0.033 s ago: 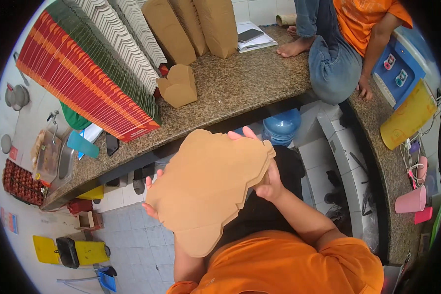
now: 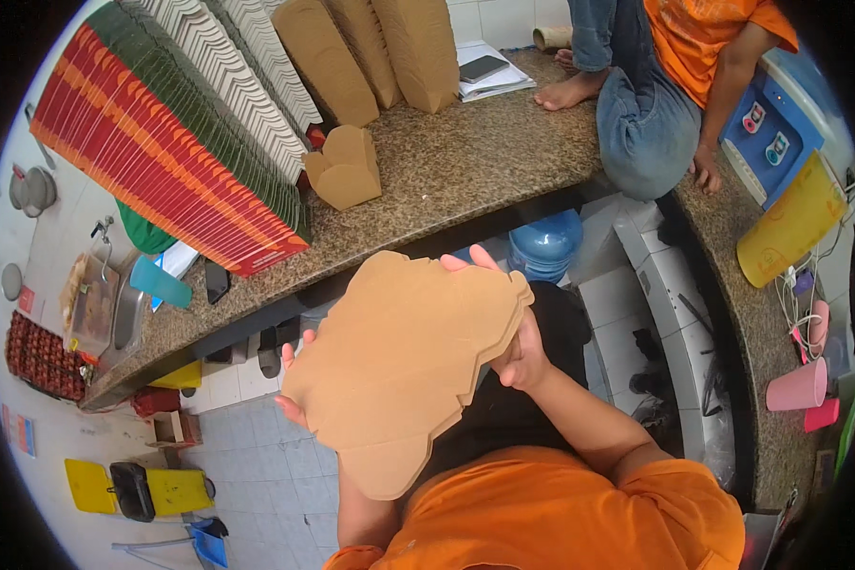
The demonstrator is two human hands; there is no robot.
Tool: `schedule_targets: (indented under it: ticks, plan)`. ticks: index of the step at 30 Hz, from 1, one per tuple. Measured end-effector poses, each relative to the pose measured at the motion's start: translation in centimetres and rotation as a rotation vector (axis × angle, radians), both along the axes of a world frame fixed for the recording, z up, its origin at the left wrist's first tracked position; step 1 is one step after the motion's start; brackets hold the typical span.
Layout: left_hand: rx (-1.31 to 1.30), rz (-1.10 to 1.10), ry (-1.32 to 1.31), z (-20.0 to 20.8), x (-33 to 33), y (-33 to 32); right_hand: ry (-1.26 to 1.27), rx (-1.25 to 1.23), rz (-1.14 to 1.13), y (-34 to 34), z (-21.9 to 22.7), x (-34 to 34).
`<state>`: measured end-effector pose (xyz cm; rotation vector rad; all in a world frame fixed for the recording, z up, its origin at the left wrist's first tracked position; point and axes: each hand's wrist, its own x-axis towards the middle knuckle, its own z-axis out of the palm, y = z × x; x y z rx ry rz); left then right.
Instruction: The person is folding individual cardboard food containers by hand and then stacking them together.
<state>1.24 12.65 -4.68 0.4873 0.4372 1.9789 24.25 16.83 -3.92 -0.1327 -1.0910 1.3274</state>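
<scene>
Over my lap I hold a stack of flat brown cardboard box blanks [image 2: 404, 356], their cut and creased edges slightly fanned at the right. My left hand [image 2: 294, 410] grips the left edge from beneath; only some fingertips show, the rest hidden behind the cardboard. Around the right edge my right hand [image 2: 524, 356] is closed, thumb at the near side and fingertips showing beyond the far edge. On the granite counter ahead stands one folded brown carton [image 2: 345, 169], open at the top. Behind it rise tall nested stacks of brown cartons [image 2: 418, 52].
Red and green printed cartons [image 2: 171, 152] stand in a long stack at the left of the counter [image 2: 465, 152]. A seated person [image 2: 651, 123] is on the counter at the far right. A teal cup [image 2: 161, 278], a phone [image 2: 484, 68] and a pink cup [image 2: 796, 386] lie around. Below is a blue water jug [image 2: 545, 242].
</scene>
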Motion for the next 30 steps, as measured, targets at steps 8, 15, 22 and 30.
schedule_targets:
  ticks: [8, 15, 22, 30]
  plan:
    - [0.078, 0.005, -0.043, -0.1, -0.2, 0.5, -0.007, -0.053, 0.039, 0.2, 0.7, 1.1]
    - [-0.194, -0.001, -0.184, 2.1, -0.2, -0.2, -0.098, -0.045, 0.112, -0.8, 2.6, 1.7]
    - [-0.185, -0.156, -0.252, -1.8, -2.0, -0.1, -0.143, 0.104, 0.121, -1.1, 3.2, 2.0]
    - [0.086, -0.057, -0.085, -0.2, -0.2, 0.3, -0.256, -0.311, -0.105, -0.8, 2.6, 1.7]
